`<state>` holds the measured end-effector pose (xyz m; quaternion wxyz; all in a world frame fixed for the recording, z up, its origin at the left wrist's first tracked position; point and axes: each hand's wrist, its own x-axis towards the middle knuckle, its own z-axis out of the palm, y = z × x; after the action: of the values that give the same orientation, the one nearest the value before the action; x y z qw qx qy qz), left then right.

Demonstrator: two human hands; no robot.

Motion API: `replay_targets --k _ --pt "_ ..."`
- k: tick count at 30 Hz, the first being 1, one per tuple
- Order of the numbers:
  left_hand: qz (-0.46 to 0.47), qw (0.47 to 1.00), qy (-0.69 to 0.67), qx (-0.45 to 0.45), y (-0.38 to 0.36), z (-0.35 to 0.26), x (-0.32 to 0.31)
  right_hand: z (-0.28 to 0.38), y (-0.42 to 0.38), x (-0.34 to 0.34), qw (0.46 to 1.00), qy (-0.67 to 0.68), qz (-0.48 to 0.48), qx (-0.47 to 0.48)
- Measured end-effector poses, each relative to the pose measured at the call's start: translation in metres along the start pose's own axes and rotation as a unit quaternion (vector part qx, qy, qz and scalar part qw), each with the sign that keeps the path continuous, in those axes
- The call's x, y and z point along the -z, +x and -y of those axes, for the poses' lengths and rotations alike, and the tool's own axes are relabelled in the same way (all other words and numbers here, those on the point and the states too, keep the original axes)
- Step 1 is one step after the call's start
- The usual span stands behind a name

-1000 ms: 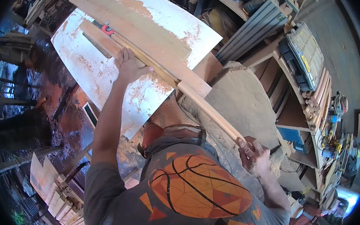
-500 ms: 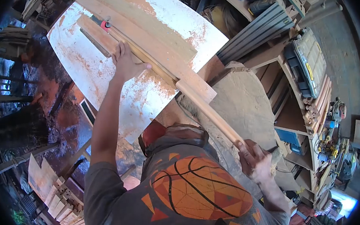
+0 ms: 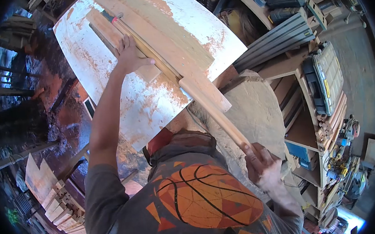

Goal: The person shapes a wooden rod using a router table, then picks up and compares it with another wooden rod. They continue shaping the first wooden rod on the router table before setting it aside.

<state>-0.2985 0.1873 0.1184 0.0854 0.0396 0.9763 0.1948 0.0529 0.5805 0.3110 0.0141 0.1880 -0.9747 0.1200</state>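
My right hand [image 3: 263,163] is wrapped round the near end of a long rounded wooden rod [image 3: 213,110]. The rod slants up and left from there, overlapping the near end of a long flat board [image 3: 167,50]. A narrower yellowish wood strip [image 3: 154,58] lies in line with the rod's far end, along the board's edge. My left hand [image 3: 131,57] lies over a shorter wood piece [image 3: 108,28], fingers stretched out and thumb reaching to the strip. A small red part [image 3: 114,20] shows at the strip's far end.
The white tabletop [image 3: 221,39] is strewn with reddish sawdust. A large round wood slab [image 3: 257,107] lies to the right. Shelving [image 3: 300,128] behind it carries a tool organizer case [image 3: 327,79] and several rods. Stacked wood offcuts [image 3: 62,201] sit at lower left.
The rod and my right hand have slid a little up and left along the board. My left hand keeps its place on the wood. The whole view has turned slightly.
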Motion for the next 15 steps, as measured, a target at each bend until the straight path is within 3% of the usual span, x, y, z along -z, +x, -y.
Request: replay_targets --k 15 --pt "0.013 0.999 0.029 -0.008 0.02 0.019 0.013 0.007 0.03 -0.001 1.0 -0.025 0.016 0.009"
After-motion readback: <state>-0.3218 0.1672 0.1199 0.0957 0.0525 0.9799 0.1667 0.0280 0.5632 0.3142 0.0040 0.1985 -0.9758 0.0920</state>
